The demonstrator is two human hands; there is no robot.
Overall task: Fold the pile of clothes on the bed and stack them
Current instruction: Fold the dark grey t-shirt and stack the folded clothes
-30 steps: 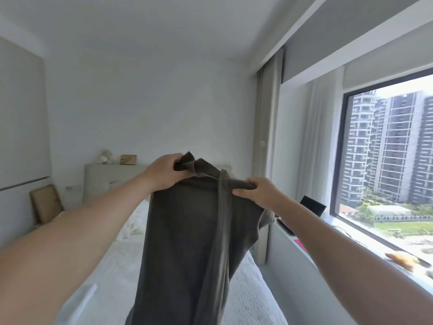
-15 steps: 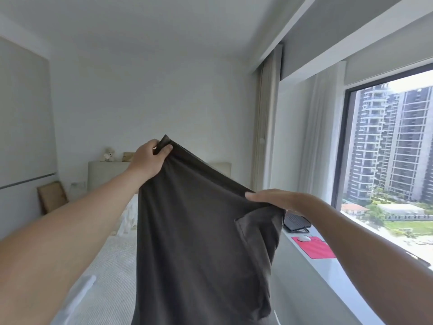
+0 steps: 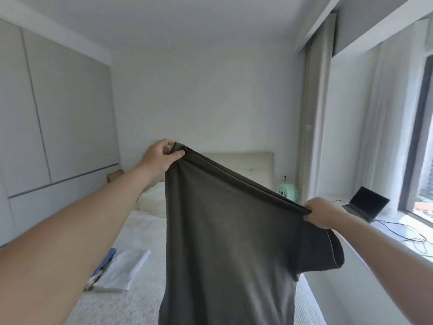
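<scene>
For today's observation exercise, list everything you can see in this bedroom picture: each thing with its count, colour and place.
T-shirt: one, dark grey-brown, held up over the bed.
Folded clothes: one stack, white and blue, on the bed at left.
Bed: one, white cover, beige headboard.
Pillow: one, white, by the headboard.
Fan: one, mint green, beside the bed.
Laptop: one, black, open on the windowsill.
Left hand: grips the shirt's upper corner.
Right hand: grips the shirt's other corner.
</scene>
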